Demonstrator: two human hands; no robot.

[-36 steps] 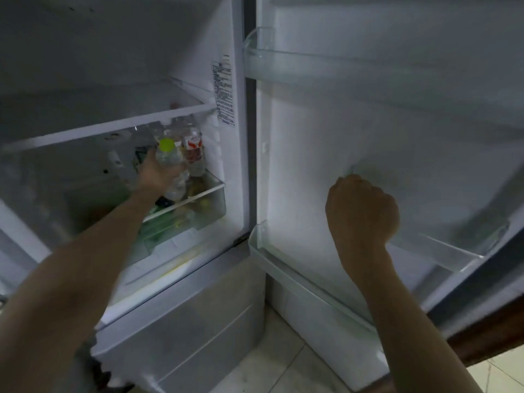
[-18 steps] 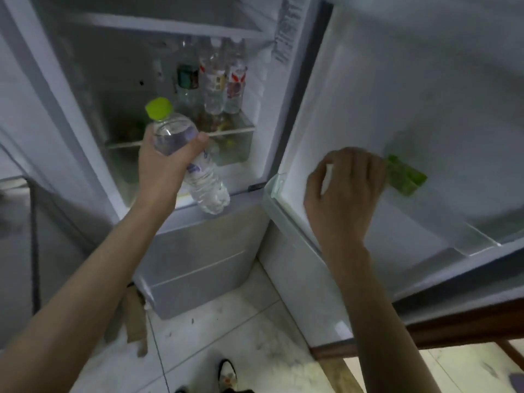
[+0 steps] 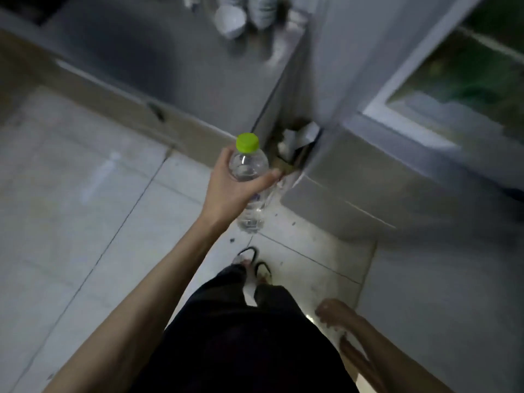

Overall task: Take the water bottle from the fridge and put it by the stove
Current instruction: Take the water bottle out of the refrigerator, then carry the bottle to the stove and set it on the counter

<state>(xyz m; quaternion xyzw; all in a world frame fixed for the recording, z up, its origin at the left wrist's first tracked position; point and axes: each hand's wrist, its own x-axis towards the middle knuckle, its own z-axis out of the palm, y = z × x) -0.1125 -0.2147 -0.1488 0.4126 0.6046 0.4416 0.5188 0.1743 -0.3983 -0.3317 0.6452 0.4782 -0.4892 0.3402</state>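
Left grip (image 3: 231, 184) wraps the water bottle (image 3: 251, 177) just left of the fridge (image 3: 354, 177), right grip (image 3: 336, 312) loosely spread; carry underway, stove unseen, locate next.

1. A pale tiled floor (image 3: 85, 222) with dark grout lines fills the left and centre of the frame.
2. A grey steel counter (image 3: 170, 52) spans the upper left.
3. A white bowl (image 3: 230, 21) sits at the top centre, just beside blurred stacked dishes (image 3: 262, 11).
4. Crumpled paper scraps (image 3: 297, 140) lie at centre.
5. Dark sandals (image 3: 255, 265) show at lower centre, above black clothing (image 3: 241, 350).
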